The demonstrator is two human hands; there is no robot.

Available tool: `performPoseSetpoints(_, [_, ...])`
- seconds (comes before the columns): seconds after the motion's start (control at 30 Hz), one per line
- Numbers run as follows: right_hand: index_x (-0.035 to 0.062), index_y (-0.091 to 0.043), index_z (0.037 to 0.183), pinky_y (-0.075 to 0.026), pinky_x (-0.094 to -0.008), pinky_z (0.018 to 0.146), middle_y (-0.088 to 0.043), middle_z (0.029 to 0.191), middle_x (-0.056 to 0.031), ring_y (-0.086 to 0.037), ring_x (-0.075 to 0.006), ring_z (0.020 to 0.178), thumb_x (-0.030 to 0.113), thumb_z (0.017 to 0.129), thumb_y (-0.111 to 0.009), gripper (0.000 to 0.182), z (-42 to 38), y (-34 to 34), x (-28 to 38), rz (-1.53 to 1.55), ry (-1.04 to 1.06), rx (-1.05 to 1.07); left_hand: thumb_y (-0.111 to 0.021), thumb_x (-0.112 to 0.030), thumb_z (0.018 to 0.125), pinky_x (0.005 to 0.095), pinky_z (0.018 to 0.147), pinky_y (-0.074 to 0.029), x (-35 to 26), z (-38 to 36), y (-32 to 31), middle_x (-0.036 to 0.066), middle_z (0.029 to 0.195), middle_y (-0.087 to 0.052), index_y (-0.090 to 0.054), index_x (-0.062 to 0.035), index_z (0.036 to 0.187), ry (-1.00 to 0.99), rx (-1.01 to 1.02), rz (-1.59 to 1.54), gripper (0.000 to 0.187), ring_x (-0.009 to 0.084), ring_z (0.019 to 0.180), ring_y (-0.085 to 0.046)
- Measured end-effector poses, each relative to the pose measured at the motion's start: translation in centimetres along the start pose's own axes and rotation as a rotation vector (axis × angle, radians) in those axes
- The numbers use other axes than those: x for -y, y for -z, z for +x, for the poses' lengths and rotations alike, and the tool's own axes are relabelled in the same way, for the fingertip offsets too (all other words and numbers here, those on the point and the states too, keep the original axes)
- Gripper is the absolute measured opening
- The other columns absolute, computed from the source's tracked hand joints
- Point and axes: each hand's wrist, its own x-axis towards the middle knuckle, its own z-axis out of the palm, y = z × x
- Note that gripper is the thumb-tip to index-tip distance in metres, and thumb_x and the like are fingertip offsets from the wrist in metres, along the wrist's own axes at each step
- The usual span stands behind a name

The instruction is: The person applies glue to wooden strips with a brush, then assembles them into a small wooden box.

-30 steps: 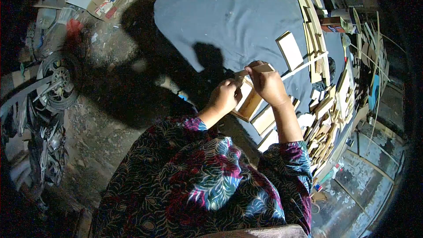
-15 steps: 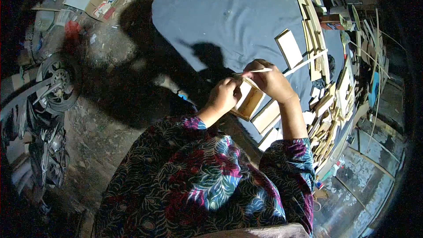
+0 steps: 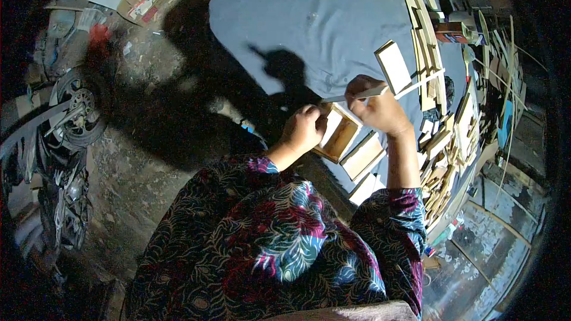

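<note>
A small open wooden box (image 3: 331,132) with a brown inside is tilted near the cloth's edge. My left hand (image 3: 304,128) is closed on its left rim, the fingertips bent over the top corner. In my right hand (image 3: 383,109) is a thin pale stick (image 3: 363,94), pinched so that its far end points left over the box's upper edge. The right fingers are curled and partly blurred. Close beside the box lie another pale wooden box (image 3: 364,157) and a light wooden piece (image 3: 366,189).
Grey-blue cloth (image 3: 297,18) covers the work surface. A pale wooden block (image 3: 393,66) lies above my right hand, near long strips (image 3: 427,53). Wood offcuts (image 3: 437,193) are heaped on the right. On the left stands a wheel (image 3: 80,107).
My right hand has moved to the right, drawing the stick away from my left hand, so more of the stick shows. The left hand stays on the box.
</note>
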Motion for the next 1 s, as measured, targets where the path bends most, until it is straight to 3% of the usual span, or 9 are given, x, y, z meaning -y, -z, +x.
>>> performPoseSetpoints(0.07, [0.001, -0.055, 0.07, -0.042, -0.0358, 0.054, -0.054, 0.064, -0.0163, -0.053, -0.0315, 0.058, 0.013, 0.066, -0.054, 0.013, 0.1, 0.9, 0.9, 0.027, -0.107, -0.031, -0.058, -0.015, 0.067, 0.0391, 0.061, -0.045, -0.5, 0.0, 0.2, 0.018, 0.078, -0.054, -0.053, -0.0003, 0.071, -0.094, -0.075, 0.068, 0.017, 0.0344, 0.071, -0.054])
performPoseSetpoints(0.17, [0.0007, -0.054, 0.07, -0.041, -0.0354, 0.053, -0.053, 0.063, -0.0163, -0.051, -0.0314, 0.056, 0.013, 0.065, -0.055, 0.013, 0.2, 0.1, 0.7, 0.001, -0.11, -0.059, -0.059, -0.005, 0.061, 0.0396, 0.065, -0.044, -0.5, 0.0, 0.2, 0.018, 0.079, -0.055, -0.055, -0.001, 0.078, 0.002, -0.033, -0.022, 0.018, 0.0366, 0.075, -0.053])
performPoseSetpoints(0.43, [0.0004, -0.053, 0.069, -0.041, -0.0337, 0.05, -0.052, 0.06, -0.0165, -0.051, -0.0305, 0.052, 0.011, 0.065, -0.053, 0.011, 0.1, 0.6, 0.7, 0.083, -0.169, -0.074, -0.059, -0.004, 0.06, 0.038, 0.065, -0.044, -0.1, 0.0, -0.1, 0.016, 0.079, -0.055, -0.056, -0.0029, 0.079, -0.016, -0.041, 0.042, 0.019, 0.0336, 0.075, -0.054])
performPoseSetpoints(0.47, [0.0008, -0.054, 0.072, -0.042, -0.0333, 0.049, -0.052, 0.06, -0.0167, -0.051, -0.0312, 0.051, 0.011, 0.065, -0.053, 0.012, 0.1, 0.4, 0.3, -0.003, -0.076, -0.087, -0.059, -0.003, 0.06, 0.0378, 0.066, -0.044, 0.0, 0.0, -0.2, 0.016, 0.08, -0.056, -0.056, -0.0027, 0.079, -0.009, -0.023, 0.012, 0.019, 0.0335, 0.075, -0.054])
performPoseSetpoints(0.6, [0.0017, -0.054, 0.074, -0.043, -0.0349, 0.055, -0.054, 0.067, -0.0163, -0.053, -0.0313, 0.06, 0.011, 0.065, -0.053, 0.013, 0.1, -0.6, 0.1, -0.09, -0.073, 0.029, -0.058, -0.002, 0.058, 0.0368, 0.067, -0.044, -0.1, 0.1, -0.3, 0.016, 0.08, -0.056, -0.057, -0.0024, 0.08, -0.009, -0.043, -0.026, 0.022, 0.033, 0.077, -0.054])
performPoseSetpoints(0.83, [0.0012, -0.054, 0.074, -0.042, -0.0361, 0.057, -0.055, 0.069, -0.0161, -0.052, -0.0346, 0.065, 0.013, 0.064, -0.056, 0.015, -0.8, 2.6, 2.8, 0.005, -0.115, -0.003, -0.06, -0.003, 0.058, 0.0361, 0.067, -0.044, -0.2, 0.1, -0.2, 0.016, 0.079, -0.057, -0.058, -0.0027, 0.078, -0.025, -0.045, 0.009, 0.021, 0.0321, 0.075, -0.055])
performPoseSetpoints(0.9, [0.0016, -0.055, 0.074, -0.043, -0.0366, 0.058, -0.055, 0.071, -0.0166, -0.053, -0.0341, 0.066, 0.013, 0.065, -0.055, 0.015, -0.6, 2.3, 3.5, -0.054, -0.16, -0.005, -0.06, -0.013, 0.063, 0.0389, 0.064, -0.045, 0.3, 0.2, -0.2, 0.018, 0.082, -0.055, -0.057, -0.0038, 0.078, -0.056, -0.035, -0.053, 0.018, 0.0342, 0.073, -0.054])
performPoseSetpoints(0.93, [0.0022, -0.055, 0.076, -0.043, -0.0376, 0.06, -0.056, 0.072, -0.0176, -0.053, -0.0348, 0.068, 0.014, 0.066, -0.055, 0.016, -0.1, 0.8, 2.0, -0.025, -0.027, -0.05, -0.06, -0.013, 0.064, 0.0386, 0.063, -0.045, 0.0, 0.3, -0.1, 0.017, 0.08, -0.056, -0.057, -0.0044, 0.077, -0.082, -0.05, -0.037, 0.016, 0.0334, 0.072, -0.055])
performPoseSetpoints(1.0, [0.0026, -0.055, 0.074, -0.043, -0.0388, 0.059, -0.054, 0.07, -0.0182, -0.053, -0.0357, 0.067, 0.016, 0.066, -0.055, 0.016, -0.3, 0.0, 1.1, -0.022, -0.065, 0.03, -0.06, -0.013, 0.064, 0.0387, 0.063, -0.045, 0.0, 0.3, -0.1, 0.017, 0.079, -0.056, -0.057, -0.0045, 0.077, -0.067, -0.043, -0.024, 0.015, 0.0335, 0.072, -0.055])
